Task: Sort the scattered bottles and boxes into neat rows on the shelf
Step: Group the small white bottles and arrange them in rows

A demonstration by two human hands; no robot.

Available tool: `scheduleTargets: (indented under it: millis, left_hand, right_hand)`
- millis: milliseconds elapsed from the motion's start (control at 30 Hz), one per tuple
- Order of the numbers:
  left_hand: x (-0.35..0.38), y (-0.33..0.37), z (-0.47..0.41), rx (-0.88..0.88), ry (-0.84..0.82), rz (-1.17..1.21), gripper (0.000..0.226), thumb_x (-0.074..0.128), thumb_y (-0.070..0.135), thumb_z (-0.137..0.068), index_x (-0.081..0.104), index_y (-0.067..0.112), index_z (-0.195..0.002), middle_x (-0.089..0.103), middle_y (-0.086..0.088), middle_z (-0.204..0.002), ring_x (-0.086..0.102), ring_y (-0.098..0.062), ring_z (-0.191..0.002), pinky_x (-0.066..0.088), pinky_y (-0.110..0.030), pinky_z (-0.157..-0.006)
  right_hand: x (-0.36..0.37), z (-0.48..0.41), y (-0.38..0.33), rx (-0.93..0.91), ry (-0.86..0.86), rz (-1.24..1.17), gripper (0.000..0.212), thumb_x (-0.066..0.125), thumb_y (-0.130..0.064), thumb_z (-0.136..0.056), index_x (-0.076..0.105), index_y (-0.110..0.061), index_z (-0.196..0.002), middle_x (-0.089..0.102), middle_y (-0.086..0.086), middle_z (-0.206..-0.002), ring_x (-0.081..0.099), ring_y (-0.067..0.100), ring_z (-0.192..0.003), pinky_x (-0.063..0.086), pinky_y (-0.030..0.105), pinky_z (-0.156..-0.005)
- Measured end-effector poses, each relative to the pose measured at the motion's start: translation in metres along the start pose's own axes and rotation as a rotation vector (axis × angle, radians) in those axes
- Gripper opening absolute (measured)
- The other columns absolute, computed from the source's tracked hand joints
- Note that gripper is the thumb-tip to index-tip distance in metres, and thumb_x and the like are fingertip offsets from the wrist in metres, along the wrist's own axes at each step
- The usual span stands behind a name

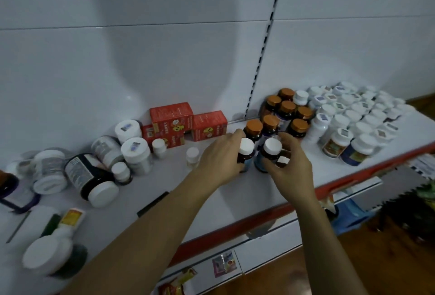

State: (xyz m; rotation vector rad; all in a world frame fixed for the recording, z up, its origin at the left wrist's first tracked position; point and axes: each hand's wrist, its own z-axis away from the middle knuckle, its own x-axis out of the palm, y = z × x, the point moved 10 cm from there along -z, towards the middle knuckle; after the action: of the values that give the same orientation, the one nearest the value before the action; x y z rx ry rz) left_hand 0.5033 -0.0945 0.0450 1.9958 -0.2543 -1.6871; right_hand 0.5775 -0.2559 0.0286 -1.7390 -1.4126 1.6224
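Left hand, grip curled round one white-capped bottle; right hand likewise on a second bottle. We hold both on the shelf before the orange-capped bottles, presumably extending those rows.

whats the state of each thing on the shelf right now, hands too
left hand, grips the left white-capped bottle, which is upright
right hand, grips the right white-capped bottle, which is upright
orange-capped bottles, upright, clustered together, caps on
white bottles at far right, upright in rows
red boxes, standing by the back wall
large dark bottle, lying on its side, capped
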Motion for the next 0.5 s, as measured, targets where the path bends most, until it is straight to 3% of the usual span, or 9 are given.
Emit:
scheduleTargets:
  millis: [67, 133, 233, 300, 400, 433, 500]
  left_hand:
    - [0.002, -0.004, 0.006, -0.005, -0.020, 0.044, 0.065, 0.081, 0.017, -0.082, 0.045, 0.022, -0.137, 0.060, -0.007, -0.128, 0.061, -0.028, -0.112, 0.053, -0.048, -0.088]
    - [-0.014, -0.020, 0.023, -0.051, 0.030, 0.100, 0.069, 0.080, 0.023, -0.086, 0.043, 0.026, -0.145, 0.058, -0.001, -0.135, 0.061, -0.021, -0.115, 0.054, -0.043, -0.094]
    - [-0.060, -0.057, 0.064, -0.087, 0.151, 0.125, 0.042, 0.072, 0.035, -0.093, 0.055, 0.032, -0.131, 0.061, 0.013, -0.120, 0.060, -0.007, -0.103, 0.048, -0.021, -0.082]
    - [-0.070, -0.087, 0.094, -0.135, -0.008, 0.069, 0.043, 0.068, 0.051, -0.091, 0.054, 0.038, -0.130, 0.058, 0.018, -0.117, 0.058, -0.003, -0.101, 0.047, -0.022, -0.081]
    - [-0.041, -0.117, 0.136, -0.214, -0.498, -0.142, 0.070, 0.066, 0.069, -0.085, 0.038, 0.042, -0.144, 0.050, 0.014, -0.126, 0.053, -0.007, -0.111, 0.048, -0.032, -0.095]
    - [-0.033, -0.118, 0.144, -0.214, -0.559, -0.191, 0.072, 0.065, 0.067, -0.087, 0.036, 0.040, -0.147, 0.049, 0.011, -0.128, 0.053, -0.010, -0.112, 0.048, -0.033, -0.097]
    - [-0.026, -0.113, 0.147, -0.212, -0.513, -0.187, 0.062, 0.062, 0.057, -0.094, 0.035, 0.037, -0.146, 0.049, 0.007, -0.128, 0.053, -0.014, -0.110, 0.046, -0.033, -0.094]
  right_hand:
    - [-0.005, 0.006, -0.006, -0.043, 0.055, 0.003, 0.061, 0.079, -0.014, -0.084, 0.052, -0.025, -0.138, 0.059, -0.003, -0.132, 0.057, 0.015, -0.117, 0.053, 0.034, -0.089]
    - [-0.018, 0.022, -0.020, -0.111, 0.224, 0.000, 0.046, 0.073, -0.015, -0.087, 0.056, -0.024, -0.129, 0.060, -0.004, -0.123, 0.058, 0.015, -0.109, 0.054, 0.031, -0.080]
    - [-0.013, 0.045, -0.045, -0.211, 0.320, -0.091, 0.031, 0.067, -0.010, -0.086, 0.058, -0.023, -0.113, 0.060, -0.007, -0.104, 0.058, 0.009, -0.089, 0.046, 0.021, -0.065]
    - [0.015, 0.050, -0.063, -0.278, 0.200, -0.120, 0.031, 0.069, 0.000, -0.087, 0.059, -0.019, -0.109, 0.060, -0.006, -0.096, 0.057, 0.007, -0.081, 0.043, 0.014, -0.063]
    - [0.066, 0.051, -0.095, -0.410, -0.028, -0.087, 0.032, 0.069, 0.000, -0.089, 0.062, -0.015, -0.117, 0.062, -0.003, -0.103, 0.057, 0.007, -0.074, 0.047, 0.016, -0.068]
    - [0.085, 0.048, -0.101, -0.410, -0.115, -0.062, 0.036, 0.069, -0.006, -0.092, 0.060, -0.017, -0.125, 0.060, -0.005, -0.111, 0.057, 0.007, -0.074, 0.049, 0.019, -0.071]
    - [0.126, 0.041, -0.107, -0.363, -0.313, -0.009, 0.048, 0.068, -0.022, -0.096, 0.050, -0.028, -0.140, 0.051, -0.009, -0.129, 0.060, 0.007, -0.081, 0.050, 0.021, -0.079]
